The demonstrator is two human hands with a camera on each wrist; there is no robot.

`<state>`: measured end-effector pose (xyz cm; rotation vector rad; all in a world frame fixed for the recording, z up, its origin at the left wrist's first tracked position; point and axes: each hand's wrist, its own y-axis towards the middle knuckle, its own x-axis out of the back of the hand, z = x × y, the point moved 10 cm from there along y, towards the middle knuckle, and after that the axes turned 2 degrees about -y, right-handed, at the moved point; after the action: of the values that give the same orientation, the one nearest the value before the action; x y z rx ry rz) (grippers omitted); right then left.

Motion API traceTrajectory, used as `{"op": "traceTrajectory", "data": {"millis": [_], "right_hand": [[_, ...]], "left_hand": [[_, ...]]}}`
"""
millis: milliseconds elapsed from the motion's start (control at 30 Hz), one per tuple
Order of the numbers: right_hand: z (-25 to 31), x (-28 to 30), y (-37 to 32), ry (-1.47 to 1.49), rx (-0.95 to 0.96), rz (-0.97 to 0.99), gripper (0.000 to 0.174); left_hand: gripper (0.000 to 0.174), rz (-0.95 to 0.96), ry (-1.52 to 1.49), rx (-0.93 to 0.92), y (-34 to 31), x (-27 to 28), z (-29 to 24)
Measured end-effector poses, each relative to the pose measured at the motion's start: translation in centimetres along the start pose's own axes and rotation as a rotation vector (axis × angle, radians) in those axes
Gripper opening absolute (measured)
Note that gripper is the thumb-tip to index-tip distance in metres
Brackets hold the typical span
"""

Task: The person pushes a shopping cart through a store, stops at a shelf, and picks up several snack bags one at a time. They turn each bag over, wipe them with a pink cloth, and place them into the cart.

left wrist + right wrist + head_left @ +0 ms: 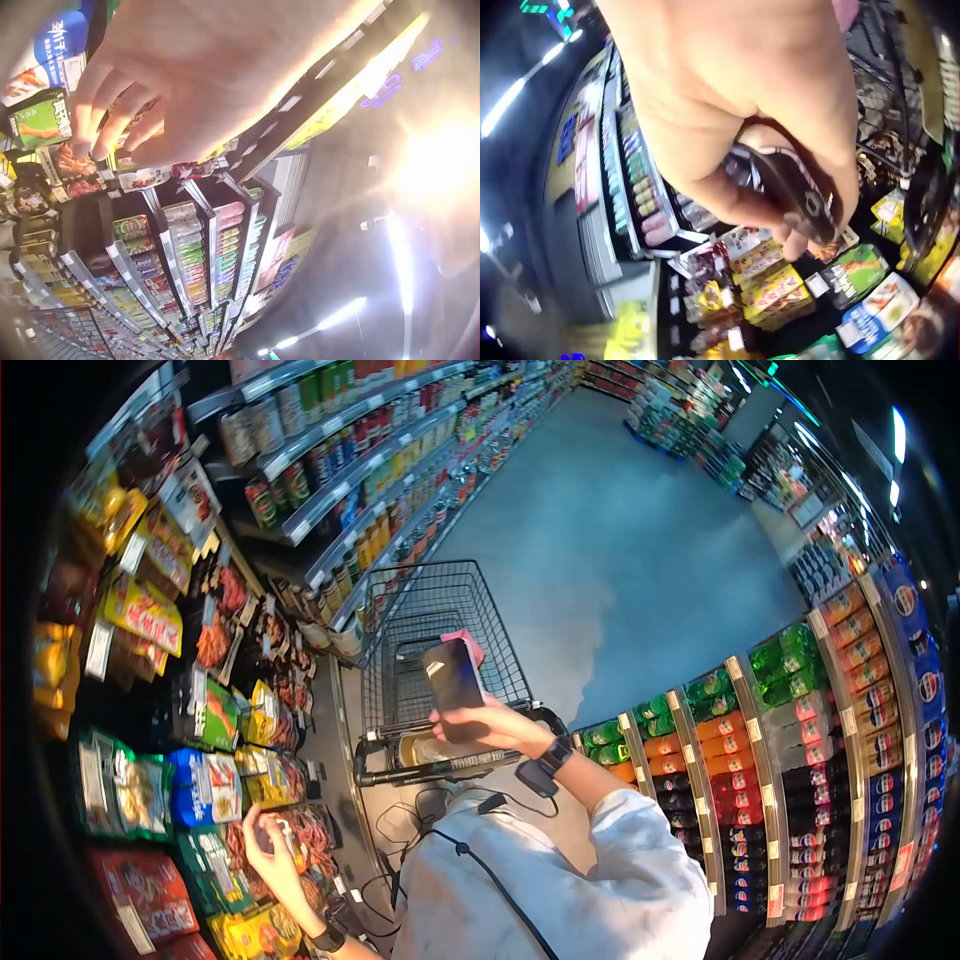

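Note:
In the head view my right hand (pixel 490 727) grips a dark smartphone (pixel 455 685) over the handle end of a black wire shopping cart (pixel 480 595). From the right wrist, the same hand (pixel 742 90) has its thumb and fingers wrapped round the phone's dark edge (pixel 810 202). My left hand (pixel 272 855) hangs loosely bent in front of the snack shelf with nothing in it. Its relaxed fingers (pixel 105 97) overlap the snack packs in the left wrist view. Close by are a blue and white snack pack (pixel 207 788) and a green pack (pixel 215 720).
A pink item (pixel 465 643) shows in the cart behind the phone. Shelves of cans (pixel 340 435) run along the left beyond the snacks. Racks of soda bottles (pixel 730 760) line the right, with grey floor (pixel 640 550) ahead. Black cables (pixel 390 850) hang by the person's shirt.

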<state>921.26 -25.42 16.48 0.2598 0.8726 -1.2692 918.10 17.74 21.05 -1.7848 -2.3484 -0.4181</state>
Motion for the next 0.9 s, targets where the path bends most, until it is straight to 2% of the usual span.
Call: {"op": "traceTrajectory", "data": {"millis": [33,100,133,167,200,233,267,300,367,433,467,500,600,700,800,900], "right_hand": [[0.7,1.3,1.0,-0.172,0.057,-0.095,0.044],[0.5,4.8,3.4,-0.110,-0.029,-0.188,0.058],[1.8,4.7,3.6,-0.074,-0.030,-0.200,0.067],[2.8,4.4,4.2,-0.035,-0.046,-0.203,0.078],[3.5,5.4,5.6,-0.038,-0.020,-0.204,0.081],[3.6,6.2,7.1,-0.041,-0.018,-0.195,0.084],[3.8,7.5,8.8,-0.042,-0.078,-0.204,0.085],[3.4,8.7,10.3,-0.047,-0.153,-0.207,0.086],[4.5,10.3,13.7,-0.262,-0.083,-0.242,0.086],[3.2,11.4,17.4,-0.177,-0.167,-0.206,0.088],[2.3,12.7,19.6,-0.183,-0.182,-0.160,0.089],[1.6,13.8,21.0,-0.220,-0.213,-0.230,0.090],[-2.2,17.0,25.6,-0.308,-0.368,-0.244,0.093],[-7.3,21.0,28.5,-0.366,-0.474,-0.283,0.091],[-13.0,25.8,30.4,-0.323,-0.520,-0.318,0.089],[-16.6,26.9,30.5,-0.255,-0.548,-0.291,0.088]], "left_hand": [[0.028,0.074,0.061,0.046,0.8,-1.5,1.1],[0.029,0.240,0.186,0.162,1.5,-5.8,2.2],[0.029,0.305,0.123,0.183,1.8,-8.3,2.1],[0.029,0.375,0.013,0.148,2.5,-10.4,7.3],[0.030,0.392,0.106,0.061,2.6,-12.9,4.5],[0.035,0.432,0.390,-0.170,2.6,-15.4,1.0],[0.039,0.483,0.405,-0.220,2.4,-17.8,-1.2],[0.042,0.534,0.377,-0.180,2.2,-19.9,-2.4],[0.057,0.554,0.415,-0.197,1.6,-22.7,0.2],[0.067,0.539,0.544,-0.301,1.5,-25.0,0.4],[0.072,0.543,0.603,-0.243,1.3,-25.9,1.2],[0.077,0.552,0.658,-0.192,0.9,-26.5,1.9],[0.083,0.595,0.720,-0.079,-0.7,-27.5,5.1],[0.086,0.615,0.801,-0.078,-1.5,-27.8,6.5],[0.081,0.577,0.739,-0.070,-1.1,-27.5,5.8],[0.077,0.570,0.736,-0.046,-0.7,-27.4,5.4]]}}
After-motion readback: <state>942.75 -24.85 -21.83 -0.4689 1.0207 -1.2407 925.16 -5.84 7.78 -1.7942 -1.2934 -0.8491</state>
